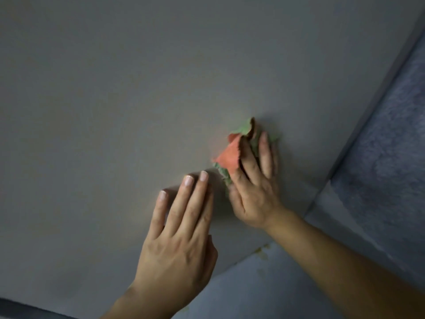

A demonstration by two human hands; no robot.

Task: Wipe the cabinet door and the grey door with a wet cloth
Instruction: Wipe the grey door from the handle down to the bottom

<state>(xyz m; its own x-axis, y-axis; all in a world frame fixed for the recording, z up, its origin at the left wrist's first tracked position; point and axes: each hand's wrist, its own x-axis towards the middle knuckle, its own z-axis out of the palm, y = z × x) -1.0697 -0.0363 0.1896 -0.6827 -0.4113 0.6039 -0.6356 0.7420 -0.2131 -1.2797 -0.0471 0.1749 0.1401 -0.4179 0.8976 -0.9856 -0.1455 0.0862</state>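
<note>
A plain grey door (pixel 138 88) fills most of the view. My right hand (pixel 255 185) presses a crumpled orange and green cloth (pixel 227 157) flat against it with straight fingers spread over the cloth. Part of the cloth bunches out above and left of the fingers. My left hand (pixel 181 231) lies flat on the door just left of and below the cloth, fingers straight and together, holding nothing.
The door's right edge and frame (pixel 377 93) run diagonally down the right side. Beyond it is a bluish textured wall (pixel 395 134). A paler surface with small yellowish stains (pixel 262 254) shows below the door's lower edge.
</note>
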